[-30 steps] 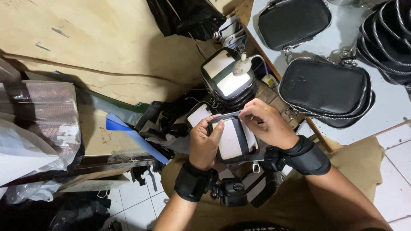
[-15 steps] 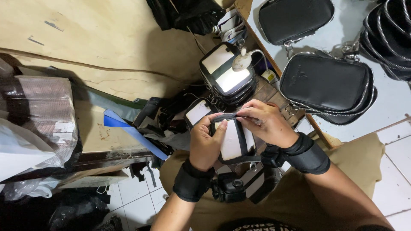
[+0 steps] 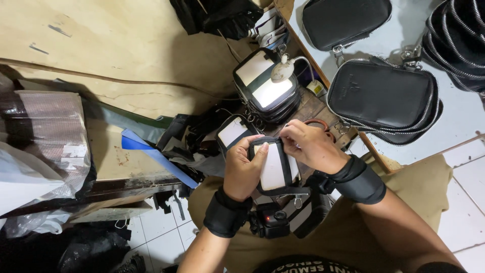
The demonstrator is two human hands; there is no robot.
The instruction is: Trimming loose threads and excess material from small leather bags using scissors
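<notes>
Seen from above, a person's two hands work on a small black pouch panel (image 3: 275,167) with a pale, whitish lining facing up. The left hand (image 3: 242,169) wraps around the panel's left edge, its fingers (image 3: 257,154) closed on it with the thumb lying across the lining. The right hand (image 3: 310,146) comes in from the other side, its fingers (image 3: 289,140) pinched tightly on the panel's top rim. Both wrists wear black wrist bands (image 3: 225,215). Just beyond the fingers, a second unfinished pouch panel (image 3: 233,132) lies lining-up, and farther beyond that sits a stack of similar panels (image 3: 265,86) with a small white lamp (image 3: 281,71) over it, on a dark wooden table (image 3: 316,108). Beyond and to the right of the right fingers, finished black zip pouches (image 3: 381,96) lie piled on a light surface. Well away to the left of the left fingers lies a blue strip (image 3: 159,157) on brown cardboard (image 3: 126,55). Below the fingers, near the wrists, sits a small black device with a red light (image 3: 270,222).
</notes>
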